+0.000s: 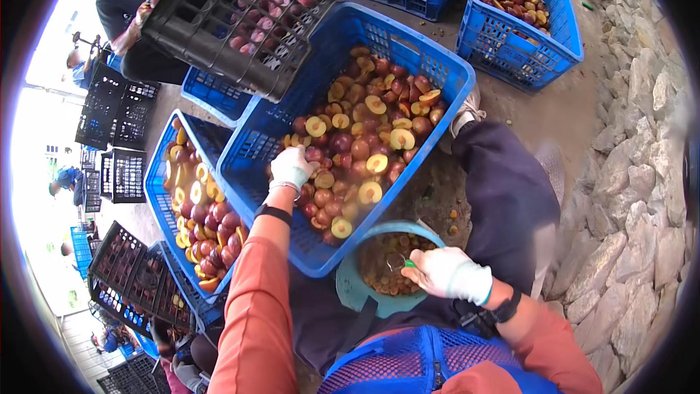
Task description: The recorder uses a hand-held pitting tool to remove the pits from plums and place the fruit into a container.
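Observation:
In front of me stands a large blue crate (343, 18) holding many halved plums (370, 191), cut faces yellow, skins dark red. My gloved left hand (293, 169) reaches into its left side, fingers curled onto a plum at the heap's edge; the fingertips are partly hidden. My gloved right hand (446, 273) is closed round the green handle of a small wire-loop tool (397, 261). The loop hovers over a teal bucket (348, 277) between my legs, with brown plum pits (394, 288) inside.
At upper left, a person (138, 0) is beside a black crate (219, 51) of whole plums, tilted over my crate's far left corner. Another blue crate (157, 175) of plum halves stands left. More crates (503, 51) are behind. A stone wall (620, 197) runs along the right.

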The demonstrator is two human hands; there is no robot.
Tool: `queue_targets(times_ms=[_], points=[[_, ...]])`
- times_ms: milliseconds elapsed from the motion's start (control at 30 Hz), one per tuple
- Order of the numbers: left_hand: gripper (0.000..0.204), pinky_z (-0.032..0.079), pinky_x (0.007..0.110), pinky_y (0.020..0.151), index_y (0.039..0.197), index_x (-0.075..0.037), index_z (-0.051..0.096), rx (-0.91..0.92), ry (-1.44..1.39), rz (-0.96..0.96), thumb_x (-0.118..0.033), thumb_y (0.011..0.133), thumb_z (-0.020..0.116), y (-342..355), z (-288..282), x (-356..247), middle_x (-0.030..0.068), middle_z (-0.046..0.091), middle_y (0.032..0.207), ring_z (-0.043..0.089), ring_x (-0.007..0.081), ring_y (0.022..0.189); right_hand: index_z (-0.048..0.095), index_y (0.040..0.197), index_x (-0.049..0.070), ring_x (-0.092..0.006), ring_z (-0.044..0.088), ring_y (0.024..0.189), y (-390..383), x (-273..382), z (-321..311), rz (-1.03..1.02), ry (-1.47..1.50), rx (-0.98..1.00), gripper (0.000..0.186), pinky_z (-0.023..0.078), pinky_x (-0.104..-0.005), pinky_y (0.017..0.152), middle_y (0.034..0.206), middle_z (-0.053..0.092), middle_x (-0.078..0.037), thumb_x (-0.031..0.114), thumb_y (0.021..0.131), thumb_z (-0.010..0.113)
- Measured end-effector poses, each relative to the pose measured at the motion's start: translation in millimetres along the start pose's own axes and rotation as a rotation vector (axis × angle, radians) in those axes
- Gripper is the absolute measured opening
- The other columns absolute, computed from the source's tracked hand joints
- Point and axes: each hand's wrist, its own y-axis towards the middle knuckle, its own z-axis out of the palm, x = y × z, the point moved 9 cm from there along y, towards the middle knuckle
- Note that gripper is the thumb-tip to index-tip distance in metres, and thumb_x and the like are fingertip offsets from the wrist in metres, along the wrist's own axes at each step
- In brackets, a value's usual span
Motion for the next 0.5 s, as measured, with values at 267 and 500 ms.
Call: queue_targets(times_ms=[267, 500], points=[[0.064, 0.054, 0.045, 0.094, 0.114, -0.010, 0.069, 0.263, 0.059, -0.091, -0.054, 0.070, 0.082, 71.0, 56.5, -13.1, 0.0160, 0.072, 0.112, 0.067, 0.0355, 0.108, 0.053, 0.089, 0.007, -0.0408, 0.062, 0.058, 9.0, 11.9, -34.4, -0.071, 0.136, -0.076, 0.034, 0.049, -0.0487, 0.050, 0.061, 0.060, -0.016, 0.038, 0.099, 0.061], [0.043, 0.060, 0.030, 0.074, 0.119, 0.005, 0.064, 0.498, -1.362, -0.070, -0.014, 0.081, 0.073, -7.4, -17.1, -46.0, 0.0100, 0.071, 0.101, 0.071, 0.0168, 0.085, 0.053, 0.093, 0.005, -0.0431, 0.062, 0.066, 6.1, 5.9, -60.9, -0.004, 0.265, -0.367, 0.025, 0.047, -0.0482, 0.054, 0.071, 0.058, -0.019, 0.026, 0.098, 0.064]])
